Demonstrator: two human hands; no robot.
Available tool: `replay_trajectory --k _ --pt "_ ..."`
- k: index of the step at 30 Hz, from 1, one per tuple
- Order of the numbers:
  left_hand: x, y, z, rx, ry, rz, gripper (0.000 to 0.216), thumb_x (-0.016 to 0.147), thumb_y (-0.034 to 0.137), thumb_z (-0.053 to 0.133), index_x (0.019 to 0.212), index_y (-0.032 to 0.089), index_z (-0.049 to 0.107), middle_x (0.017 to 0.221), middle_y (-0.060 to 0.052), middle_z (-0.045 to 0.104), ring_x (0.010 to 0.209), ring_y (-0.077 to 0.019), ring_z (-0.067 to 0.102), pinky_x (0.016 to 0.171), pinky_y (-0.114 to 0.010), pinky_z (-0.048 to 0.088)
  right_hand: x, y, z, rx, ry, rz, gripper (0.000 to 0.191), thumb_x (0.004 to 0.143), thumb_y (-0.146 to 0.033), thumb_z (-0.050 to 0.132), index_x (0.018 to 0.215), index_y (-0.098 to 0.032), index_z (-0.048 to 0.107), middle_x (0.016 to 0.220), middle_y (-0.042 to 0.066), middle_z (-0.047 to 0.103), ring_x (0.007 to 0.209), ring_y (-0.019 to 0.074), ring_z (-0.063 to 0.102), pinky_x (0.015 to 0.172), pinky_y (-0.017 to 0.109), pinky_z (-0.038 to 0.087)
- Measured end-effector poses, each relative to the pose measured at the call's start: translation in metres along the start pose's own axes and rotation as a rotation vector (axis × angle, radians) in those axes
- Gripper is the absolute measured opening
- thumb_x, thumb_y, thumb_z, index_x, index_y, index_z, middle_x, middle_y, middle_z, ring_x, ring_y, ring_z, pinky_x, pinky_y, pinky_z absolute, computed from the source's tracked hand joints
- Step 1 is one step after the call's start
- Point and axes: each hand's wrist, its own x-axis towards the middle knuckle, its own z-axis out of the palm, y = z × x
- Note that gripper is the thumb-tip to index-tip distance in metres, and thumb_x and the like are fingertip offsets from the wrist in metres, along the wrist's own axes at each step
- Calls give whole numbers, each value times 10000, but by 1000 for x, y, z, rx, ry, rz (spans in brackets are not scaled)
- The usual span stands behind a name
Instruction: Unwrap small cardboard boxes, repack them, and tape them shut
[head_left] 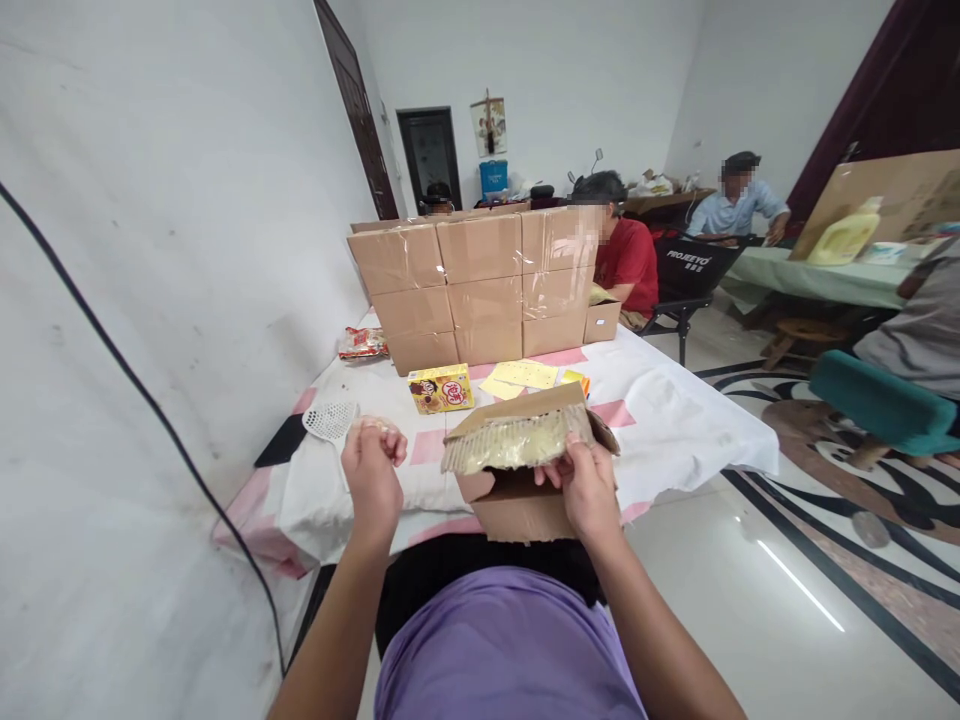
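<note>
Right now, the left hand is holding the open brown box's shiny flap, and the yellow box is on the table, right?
Not quite: the head view shows the right hand holding the shiny flap of the open brown box. The yellow box is on the table.

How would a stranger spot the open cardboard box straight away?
Find the stack of taped brown cartons on the cloth-covered table. At the table's near edge, the right hand holds a flap of the open cardboard box. Unlike the stacked cartons, it stands apart, its dark inside showing and shiny tape across that flap.
</note>
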Motion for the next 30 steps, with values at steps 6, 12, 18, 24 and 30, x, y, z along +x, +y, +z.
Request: replay_trajectory --k 6,12,18,24,30 --pt "-23 15 0 537 -613 299 183 987 269 438 978 196 606 923 -52 645 875 -176 605 779 -306 482 -5 8 -2 -129 -206 47 454 892 -534 519 566 -222 468 468 -23 471 427 120 422 443 257 351" --pt "-19 33 14 653 -1023 695 413 946 155 532 1348 251 541 1342 -103 577 1215 -229 536 1032 -402 440 -7 7 -4 -128 -352 84 389 874 -533 549 666 -207 512 505 -45 466 431 100 400 428 228 340" --pt "-19 19 17 649 -885 934 138 898 121 620 999 201 669 969 -60 653 881 -175 582 809 -343 493 -4 2 -3 -269 -341 58 404 887 -467 515 584 -201 501 464 -38 461 428 103 410 435 228 323" --pt "-33 11 16 710 -694 1202 138 872 41 602 931 160 640 842 -53 692 783 -174 605 710 -326 467 -11 11 6 -333 -126 -3 387 860 -433 535 545 -210 498 491 -27 485 481 119 442 476 237 362" --pt "-50 10 7 773 -594 1320 123 856 38 622 946 114 659 789 -65 704 781 -183 647 737 -350 452 -13 12 9 -362 -182 -21 391 891 -413 490 557 -210 493 497 -30 474 469 115 409 473 243 337"
